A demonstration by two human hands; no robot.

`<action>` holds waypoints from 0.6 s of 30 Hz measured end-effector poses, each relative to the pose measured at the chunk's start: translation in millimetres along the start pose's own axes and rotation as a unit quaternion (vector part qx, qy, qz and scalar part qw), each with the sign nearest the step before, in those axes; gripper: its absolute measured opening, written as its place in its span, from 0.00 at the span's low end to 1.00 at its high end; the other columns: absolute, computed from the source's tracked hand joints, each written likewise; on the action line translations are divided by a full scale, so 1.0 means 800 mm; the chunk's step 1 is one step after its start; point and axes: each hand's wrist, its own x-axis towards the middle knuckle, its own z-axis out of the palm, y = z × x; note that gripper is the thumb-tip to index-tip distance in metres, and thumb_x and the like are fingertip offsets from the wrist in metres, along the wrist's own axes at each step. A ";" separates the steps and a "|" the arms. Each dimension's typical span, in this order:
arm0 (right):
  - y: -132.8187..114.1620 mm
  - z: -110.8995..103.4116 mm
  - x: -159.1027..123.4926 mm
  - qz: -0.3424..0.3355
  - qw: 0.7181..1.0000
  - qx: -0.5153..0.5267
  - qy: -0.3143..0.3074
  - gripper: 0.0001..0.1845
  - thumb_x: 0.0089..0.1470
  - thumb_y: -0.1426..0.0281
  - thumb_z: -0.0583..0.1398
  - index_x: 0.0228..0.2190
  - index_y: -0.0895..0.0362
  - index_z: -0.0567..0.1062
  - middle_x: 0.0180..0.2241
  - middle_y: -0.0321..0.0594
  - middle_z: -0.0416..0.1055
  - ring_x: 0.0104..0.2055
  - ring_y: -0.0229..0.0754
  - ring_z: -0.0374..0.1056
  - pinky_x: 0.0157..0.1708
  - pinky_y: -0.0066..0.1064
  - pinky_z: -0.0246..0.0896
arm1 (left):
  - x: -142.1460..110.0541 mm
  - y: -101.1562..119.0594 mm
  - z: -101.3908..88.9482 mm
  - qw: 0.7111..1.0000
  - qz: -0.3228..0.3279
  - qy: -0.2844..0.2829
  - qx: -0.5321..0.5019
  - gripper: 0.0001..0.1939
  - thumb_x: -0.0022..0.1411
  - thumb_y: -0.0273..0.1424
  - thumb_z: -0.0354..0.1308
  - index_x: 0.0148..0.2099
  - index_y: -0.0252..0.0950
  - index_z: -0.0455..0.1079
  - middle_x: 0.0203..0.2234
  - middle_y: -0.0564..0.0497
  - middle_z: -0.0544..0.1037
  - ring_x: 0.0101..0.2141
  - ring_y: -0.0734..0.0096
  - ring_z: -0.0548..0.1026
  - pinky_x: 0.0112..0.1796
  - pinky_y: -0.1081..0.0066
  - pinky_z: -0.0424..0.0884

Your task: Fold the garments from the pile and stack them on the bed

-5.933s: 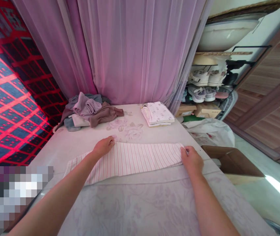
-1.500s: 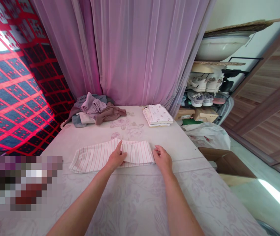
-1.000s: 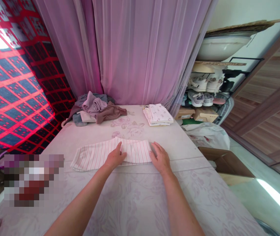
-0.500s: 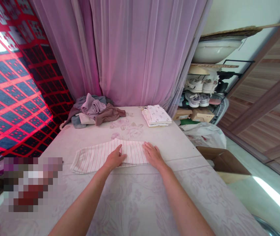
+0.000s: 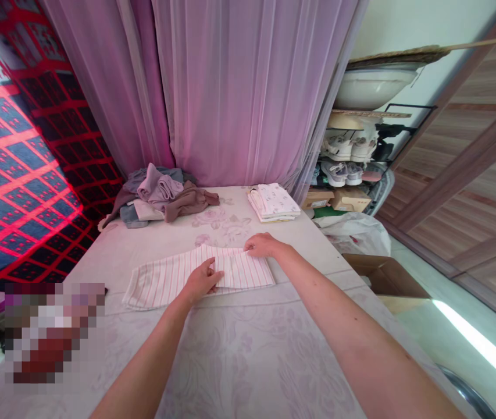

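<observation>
A white fabric with pink stripes [image 5: 160, 286] lies folded flat on a mattress with a pale floral cover [image 5: 248, 355]. My left hand [image 5: 203, 279] rests on the folded fabric near its middle, fingers spread and not gripping. My right hand [image 5: 263, 245] lies on the far edge of the fabric's right part, fingertips on the fold. Neither hand lifts the cloth. Beyond them are a neat stack of folded white printed clothes [image 5: 271, 202] and a loose heap of mauve, brown and grey clothes [image 5: 164, 195].
A sheer pink curtain [image 5: 239, 99] hangs behind the mattress. To the right stand a shoe rack with sneakers [image 5: 339, 157], a white plastic bag [image 5: 356, 234] and an open cardboard box [image 5: 387, 276]. A red and blue patterned wall [image 5: 12, 157] fills the left side.
My right hand has moved from the fabric's right end up onto its far edge. My left hand stays in place. The view has shifted slightly.
</observation>
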 end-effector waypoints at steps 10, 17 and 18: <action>-0.007 -0.014 0.011 0.014 0.997 -0.002 -0.069 0.09 0.43 0.62 0.62 0.27 0.51 0.80 0.36 0.39 0.78 0.43 0.49 0.71 0.45 0.35 0.57 | -0.001 -0.010 0.001 0.998 0.058 -0.009 -0.031 0.36 0.57 0.36 0.59 0.65 0.36 0.51 0.20 0.63 0.64 0.17 0.80 0.67 0.20 0.78 0.63; 0.008 -0.007 0.007 -0.016 0.995 0.088 -0.053 0.13 0.47 0.63 0.60 0.35 0.53 0.79 0.37 0.34 0.78 0.40 0.41 0.71 0.36 0.25 0.60 | -0.005 -0.009 0.001 0.996 0.071 -0.014 -0.045 0.38 0.56 0.38 0.59 0.65 0.36 0.51 0.20 0.63 0.63 0.18 0.81 0.65 0.20 0.79 0.62; 0.010 -0.005 0.007 -0.024 0.993 0.101 -0.053 0.13 0.48 0.64 0.60 0.36 0.53 0.79 0.38 0.34 0.78 0.40 0.40 0.71 0.37 0.25 0.61 | -0.005 -0.010 0.001 0.996 0.072 -0.015 -0.047 0.39 0.55 0.38 0.60 0.65 0.36 0.51 0.20 0.63 0.63 0.18 0.81 0.65 0.20 0.78 0.62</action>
